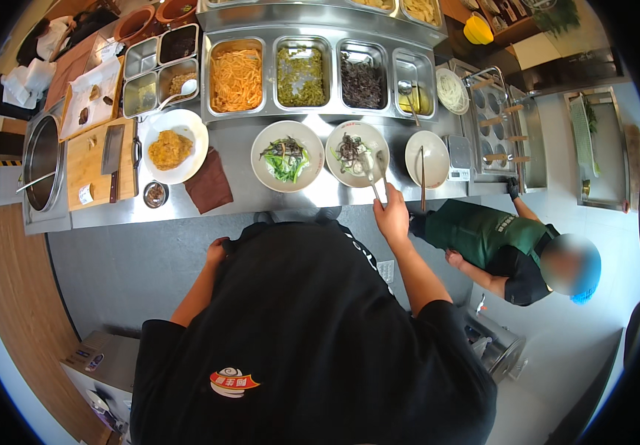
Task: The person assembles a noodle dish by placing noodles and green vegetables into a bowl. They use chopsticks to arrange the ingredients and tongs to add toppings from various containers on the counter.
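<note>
My right hand (392, 215) is closed around the handle end of metal tongs (370, 172). Their tips reach into a white bowl (332, 163) holding dark shredded food (350, 148) and something pale. Left of it stands a second white bowl (260, 167) with green leafy vegetables (292, 167) and dark shreds. To the right, a stick-like utensil (423, 178) lies across a third white bowl (412, 157). My left hand (217, 252) hangs beside my waist, off the counter; the black shirt partly hides it and its finger pose is unclear.
Behind the bowls sit metal trays of orange shreds (236, 78), green pieces (301, 74) and dark shreds (363, 78). At left are a plate of yellow-brown food (169, 150), a brown cloth (210, 183) and a cleaver (113, 152). A co-worker in green (475, 230) stands right, near a noodle boiler (489, 126).
</note>
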`<state>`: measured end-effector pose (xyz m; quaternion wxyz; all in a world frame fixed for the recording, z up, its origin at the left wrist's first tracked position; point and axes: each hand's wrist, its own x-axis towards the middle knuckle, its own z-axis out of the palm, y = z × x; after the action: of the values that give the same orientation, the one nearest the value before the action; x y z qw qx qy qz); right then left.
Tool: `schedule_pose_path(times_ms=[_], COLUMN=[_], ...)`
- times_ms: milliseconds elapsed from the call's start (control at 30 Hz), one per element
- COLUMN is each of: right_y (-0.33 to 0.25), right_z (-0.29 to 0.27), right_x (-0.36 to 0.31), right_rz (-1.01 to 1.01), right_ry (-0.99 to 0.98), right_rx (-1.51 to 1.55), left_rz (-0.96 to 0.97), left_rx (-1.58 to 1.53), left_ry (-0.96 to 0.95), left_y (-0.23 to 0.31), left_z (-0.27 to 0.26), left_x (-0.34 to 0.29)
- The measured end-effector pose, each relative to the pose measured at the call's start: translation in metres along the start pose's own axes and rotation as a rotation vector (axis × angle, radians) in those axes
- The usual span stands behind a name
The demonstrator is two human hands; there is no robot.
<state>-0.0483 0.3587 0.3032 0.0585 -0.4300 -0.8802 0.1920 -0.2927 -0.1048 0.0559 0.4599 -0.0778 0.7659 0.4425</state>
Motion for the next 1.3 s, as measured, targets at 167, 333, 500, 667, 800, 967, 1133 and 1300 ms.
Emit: schedule_pose_path(times_ms=[167,333,500,667,800,967,1133,1300], right_y=[-0.019,-0.098,-0.16,-0.197,-0.207,-0.206,-0.198,-0.21], right_z=[-0.002,-0.017,0.002,0.004,0.008,-0.017,0.002,-0.001], right_x=[0.016,0.082,0.17,0.25,0.287,0.323,0.351,0.328], right_rz=[-0.018,-0.233,-0.252,-0.511,-0.638,-0.625,-0.556,-0.661], right_ry=[0.096,0.088,-0.133,-0.436,-0.492,-0.359,-0.304,-0.522], right_rx=[0.079,0.162,-0.122,-0.457,-0.53,-0.569,-0.639,-0.777], left_rz=[-0.049,-0.218,-0.239,-0.217,-0.259,-0.295,-0.204,-0.228], left_rx=[-0.078,-0.157,-0.366,-0.515,-0.611,-0.563,-0.349,-0.426], left_ry=[-0.026,-0.004,0.031,0.114,0.19,0.18,0.308,0.306], left_y=[-0.006,0.034,0.04,0.045,0.019,-0.033,-0.072,-0.046], left_z=[-0.014,-0.018,-0.028,-0.028,-0.005,0.033,0.067,0.076], left_x=[0.01,-0.025,-0.045,-0.069,-0.086,-0.095,-0.093,-0.093])
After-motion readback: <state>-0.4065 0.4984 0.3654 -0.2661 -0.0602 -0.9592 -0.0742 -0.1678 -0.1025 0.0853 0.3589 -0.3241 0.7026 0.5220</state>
